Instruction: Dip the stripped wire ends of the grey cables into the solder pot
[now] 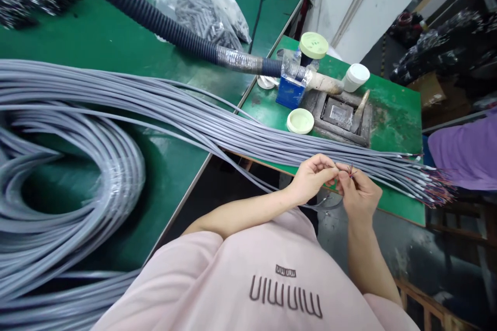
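Observation:
In front of my chest, both hands are closed and meet at the fingertips. Between them a small fan of thin coloured wires [351, 171] sticks up, the stripped end of a cable. My right hand [361, 194] pinches these wires between thumb and index finger. With thumb and forefinger together, my left hand [315, 178] grips at the same wires from the left side; the exact contact is too small to make out. A long bundle of grey cables [248, 132] runs just behind my hands, its stripped ends [437, 186] fanning out at the right.
Behind the bundle sit a soot-stained square pot [337, 114] with a scraper [360, 111], a blue box [290, 92], a pale open lid [300, 121] and a white tub [355, 77]. A ribbed black hose [155, 23] crosses above. Coiled grey cable [124, 181] lies left. A person's purple sleeve [464, 150] is at right.

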`<state>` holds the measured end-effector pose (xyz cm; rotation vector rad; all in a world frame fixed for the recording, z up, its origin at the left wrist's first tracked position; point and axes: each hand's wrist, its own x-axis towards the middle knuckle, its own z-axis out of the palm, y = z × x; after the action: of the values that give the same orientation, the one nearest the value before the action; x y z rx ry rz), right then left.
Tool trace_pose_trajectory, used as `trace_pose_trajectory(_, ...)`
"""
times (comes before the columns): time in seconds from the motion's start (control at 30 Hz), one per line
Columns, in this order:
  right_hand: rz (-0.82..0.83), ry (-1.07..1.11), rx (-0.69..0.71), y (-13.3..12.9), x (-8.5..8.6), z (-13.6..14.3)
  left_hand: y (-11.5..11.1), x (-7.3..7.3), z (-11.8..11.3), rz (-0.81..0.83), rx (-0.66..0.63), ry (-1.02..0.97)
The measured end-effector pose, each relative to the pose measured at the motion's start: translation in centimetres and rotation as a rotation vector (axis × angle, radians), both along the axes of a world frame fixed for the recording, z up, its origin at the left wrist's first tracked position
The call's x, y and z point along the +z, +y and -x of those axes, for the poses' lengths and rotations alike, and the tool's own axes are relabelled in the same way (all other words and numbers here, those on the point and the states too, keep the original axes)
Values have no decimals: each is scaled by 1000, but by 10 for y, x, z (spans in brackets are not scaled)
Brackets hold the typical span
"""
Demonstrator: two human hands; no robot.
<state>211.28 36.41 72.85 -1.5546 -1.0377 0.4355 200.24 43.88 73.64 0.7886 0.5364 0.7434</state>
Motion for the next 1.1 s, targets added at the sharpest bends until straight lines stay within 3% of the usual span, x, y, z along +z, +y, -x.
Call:
trace_pose_trajectory(0.1,-27,-174,15,13,9,-2,6,3,6,-59,83,14)
trace_pose_trajectory(0.2,-6,-301,74,35,31,-10,18,3,19,-200,171,90)
trace_pose_trajectory(0.3,40,-385,160,71,53,-21,32,1,39,-554,269,305)
trace_pose_trajectory(0.37,76,-442,246,100,60,-27,41,-3,51,-840,258,476)
trace_pose_trajectory(0.47,126,-530,367,144,54,-33,50,-10,61,-1115,162,611)
trace_pose_trajectory(0.63,178,-761,429,193,28,-32,55,-23,63,-1330,114,625)
trace_pose_trajectory(0.97,256,-939,417,208,10,-24,60,-37,62,-1480,180,557)
trace_pose_trajectory(1.1,214,-913,423,205,11,-27,60,-37,63,-1476,180,571)
